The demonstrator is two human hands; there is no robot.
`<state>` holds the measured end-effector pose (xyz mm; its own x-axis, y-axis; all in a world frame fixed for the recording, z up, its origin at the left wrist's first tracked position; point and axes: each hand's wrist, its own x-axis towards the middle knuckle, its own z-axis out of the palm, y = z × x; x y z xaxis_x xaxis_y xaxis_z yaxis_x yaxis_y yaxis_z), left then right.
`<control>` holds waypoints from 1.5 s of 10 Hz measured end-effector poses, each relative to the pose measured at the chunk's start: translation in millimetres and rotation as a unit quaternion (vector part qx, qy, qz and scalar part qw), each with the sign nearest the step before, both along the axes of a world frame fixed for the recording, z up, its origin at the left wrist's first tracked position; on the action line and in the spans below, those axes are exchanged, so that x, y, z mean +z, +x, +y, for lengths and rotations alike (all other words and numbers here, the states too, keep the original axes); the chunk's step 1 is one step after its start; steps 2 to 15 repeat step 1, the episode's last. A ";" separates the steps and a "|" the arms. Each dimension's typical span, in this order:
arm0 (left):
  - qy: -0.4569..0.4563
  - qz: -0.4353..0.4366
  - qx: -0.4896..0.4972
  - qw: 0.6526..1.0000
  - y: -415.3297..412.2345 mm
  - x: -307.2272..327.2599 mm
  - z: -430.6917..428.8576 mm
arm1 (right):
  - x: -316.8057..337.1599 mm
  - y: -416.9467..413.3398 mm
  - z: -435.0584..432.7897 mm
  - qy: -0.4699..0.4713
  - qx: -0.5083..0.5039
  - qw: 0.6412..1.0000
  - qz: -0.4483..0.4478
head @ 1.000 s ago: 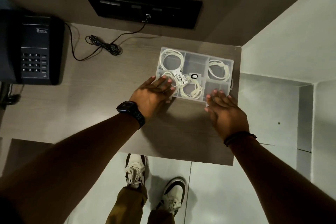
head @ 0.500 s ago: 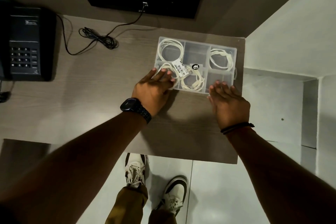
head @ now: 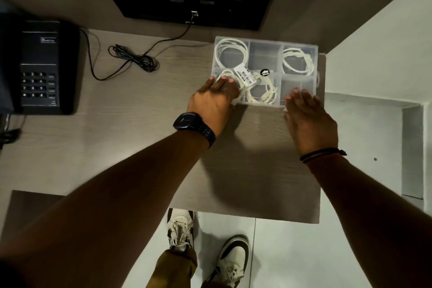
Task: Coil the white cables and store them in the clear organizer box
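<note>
White cables point(head: 301, 54) sit coiled inside the closed clear organizer box point(head: 265, 54), at two o'clock on the desk point(head: 140, 135). It has slid slightly rearward. The left hand point(head: 210, 105) and right hand point(head: 308, 119) press flat-fingered on its lid, gripping nothing. Storing looks finished.

The white barcode label point(head: 245, 75) on the clear plastic organizer box point(head: 265, 50) reads "59.00"; its other print is illegible. The black desk telephone point(head: 38, 54) shows keypad digits 1–9; its brand badge is blurred.
</note>
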<state>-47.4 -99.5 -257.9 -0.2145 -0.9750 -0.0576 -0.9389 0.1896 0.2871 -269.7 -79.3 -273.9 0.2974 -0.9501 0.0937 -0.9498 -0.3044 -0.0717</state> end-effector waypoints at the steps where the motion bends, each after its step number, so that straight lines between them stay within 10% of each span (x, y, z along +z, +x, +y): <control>1: 0.039 0.003 -0.040 0.998 6.4 12.0 -6.1 | 13.1 6.4 3.2 0.109 -0.030 0.993 0.010; 15: 0.039 0.003 -0.040 0.998 6.4 12.0 -6.1 | 13.1 6.4 3.2 0.109 -0.030 0.993 0.010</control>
